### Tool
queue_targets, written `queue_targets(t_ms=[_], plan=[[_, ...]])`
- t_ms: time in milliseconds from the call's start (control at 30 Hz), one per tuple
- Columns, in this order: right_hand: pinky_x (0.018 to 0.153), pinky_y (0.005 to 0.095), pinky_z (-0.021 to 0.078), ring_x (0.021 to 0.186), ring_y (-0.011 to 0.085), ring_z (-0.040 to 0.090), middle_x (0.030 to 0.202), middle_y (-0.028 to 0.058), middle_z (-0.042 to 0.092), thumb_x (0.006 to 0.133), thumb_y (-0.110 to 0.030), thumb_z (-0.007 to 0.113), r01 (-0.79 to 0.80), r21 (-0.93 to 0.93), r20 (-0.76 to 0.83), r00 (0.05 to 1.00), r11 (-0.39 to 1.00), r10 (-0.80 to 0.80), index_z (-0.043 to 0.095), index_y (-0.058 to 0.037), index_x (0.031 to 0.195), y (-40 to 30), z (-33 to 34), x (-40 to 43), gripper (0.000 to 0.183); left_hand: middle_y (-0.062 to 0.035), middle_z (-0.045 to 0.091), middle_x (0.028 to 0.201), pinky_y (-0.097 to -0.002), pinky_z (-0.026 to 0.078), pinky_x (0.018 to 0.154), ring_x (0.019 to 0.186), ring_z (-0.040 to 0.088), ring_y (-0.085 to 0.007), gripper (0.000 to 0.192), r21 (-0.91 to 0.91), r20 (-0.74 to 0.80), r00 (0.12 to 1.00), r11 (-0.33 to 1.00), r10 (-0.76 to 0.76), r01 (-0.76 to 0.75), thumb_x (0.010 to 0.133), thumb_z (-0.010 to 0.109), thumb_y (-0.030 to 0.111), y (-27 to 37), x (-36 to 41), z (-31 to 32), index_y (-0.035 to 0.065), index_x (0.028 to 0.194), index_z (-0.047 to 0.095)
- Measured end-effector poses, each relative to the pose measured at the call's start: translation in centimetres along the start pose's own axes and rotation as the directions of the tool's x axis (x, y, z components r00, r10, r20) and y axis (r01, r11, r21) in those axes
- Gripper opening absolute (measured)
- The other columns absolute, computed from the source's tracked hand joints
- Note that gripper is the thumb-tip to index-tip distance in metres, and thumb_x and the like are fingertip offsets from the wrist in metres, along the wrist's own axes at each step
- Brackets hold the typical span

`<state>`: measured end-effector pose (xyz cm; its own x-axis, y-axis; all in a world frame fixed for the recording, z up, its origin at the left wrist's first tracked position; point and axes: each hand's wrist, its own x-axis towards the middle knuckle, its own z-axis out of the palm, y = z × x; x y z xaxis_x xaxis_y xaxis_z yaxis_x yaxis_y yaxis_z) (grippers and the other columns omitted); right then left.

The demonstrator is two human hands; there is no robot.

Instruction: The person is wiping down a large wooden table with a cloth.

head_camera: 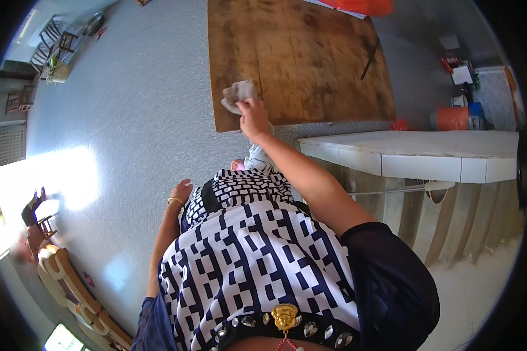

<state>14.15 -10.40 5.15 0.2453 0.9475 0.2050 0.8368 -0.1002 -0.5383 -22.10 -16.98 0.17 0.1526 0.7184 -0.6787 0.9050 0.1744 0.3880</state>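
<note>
A folded, light-coloured cloth (244, 91) is pinched in the fingers of my right hand (254, 117), over the near left corner of a worn wooden board or tabletop (303, 66). The cloth is slightly blurred; whether it touches the wood I cannot tell. My left hand (182, 190), with a gold-coloured bangle at the wrist, hangs beside my patterned clothing and appears to hold nothing, its fingers loosely apart. A dark, narrow strip (370, 59) lies across the right part of the wood.
A red plastic bag (364, 5) rests at the wood's far edge. To the right stand a white tiled ledge (421, 145) and an orange-red container (452, 118). Wooden chairs (50, 41) and a potted plant (59, 72) are far left. A seated person (35, 237) is at the lower left.
</note>
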Motion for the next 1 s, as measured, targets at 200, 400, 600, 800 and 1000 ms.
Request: queue_targets(t_ms=[200,400,600,800,1000], plan=[[0.08,0.0389,0.0421,0.102,0.0252,0.048,0.106,0.0027,0.053,0.079,-0.012,0.052,0.351,0.06,0.235,0.905,0.935,-0.355,0.063,-0.0179,0.106,-1.9,0.6,-1.1,0.03,-0.0163,0.067,0.096,-0.0402,0.049,0.08,0.093,0.063,-0.0329,0.038,0.024,-0.061,0.998,1.0,0.005,-0.003,0.083,0.056,0.038,0.5,-0.7,0.2,0.0149,0.112,0.06],[0.085,0.0404,0.0387,0.109,0.0233,0.045,0.113,0.0031,0.051,0.081,-0.014,0.052,0.53,0.065,0.371,0.774,0.846,-0.513,0.061,-0.0186,0.114,-1.3,-0.2,-2.5,0.034,-0.0186,0.066,0.094,-0.0427,0.049,0.081,0.092,0.062,-0.0357,0.04,0.036,-0.046,0.998,0.998,-0.046,0.048,0.082,0.056,0.038,-1.8,-1.6,0.8,0.0139,0.113,0.06],[0.1,0.051,0.0281,0.131,0.0234,0.025,0.139,0.0045,0.034,0.086,-0.023,0.052,0.653,0.027,0.44,0.672,0.757,-0.596,0.051,-0.0228,0.128,-0.8,-0.8,-2.4,0.042,-0.0186,0.065,0.099,-0.0424,0.048,0.084,0.097,0.061,-0.0356,0.04,0.006,-0.013,0.993,0.994,-0.113,0.113,0.083,0.054,0.039,-2.2,-2.2,1.1,0.0144,0.113,0.06],[0.109,0.0515,0.0179,0.132,0.0242,0.027,0.138,0.0033,0.038,0.087,-0.021,0.046,0.868,-0.122,0.559,0.461,0.482,-0.689,0.057,-0.0229,0.121,-1.3,1.8,-0.2,0.036,-0.0175,0.066,0.098,-0.0398,0.049,0.081,0.094,0.062,-0.0335,0.039,-0.049,-0.036,0.996,0.996,-0.077,0.076,0.082,0.056,0.038,-0.6,-2.8,0.8,0.0148,0.114,0.06],[0.098,0.0474,0.0341,0.115,0.0251,0.049,0.103,0.002,0.062,0.086,-0.02,0.048,0.965,-0.142,0.763,0.249,0.221,-0.597,0.069,-0.0192,0.089,-4.2,6.0,1.2,0.021,-0.0186,0.066,0.093,-0.0409,0.049,0.079,0.091,0.062,-0.0344,0.037,-0.019,-0.046,0.997,0.998,-0.068,0.067,0.082,0.056,0.035,-0.5,-3.2,0.3,0.0151,0.113,0.06]])
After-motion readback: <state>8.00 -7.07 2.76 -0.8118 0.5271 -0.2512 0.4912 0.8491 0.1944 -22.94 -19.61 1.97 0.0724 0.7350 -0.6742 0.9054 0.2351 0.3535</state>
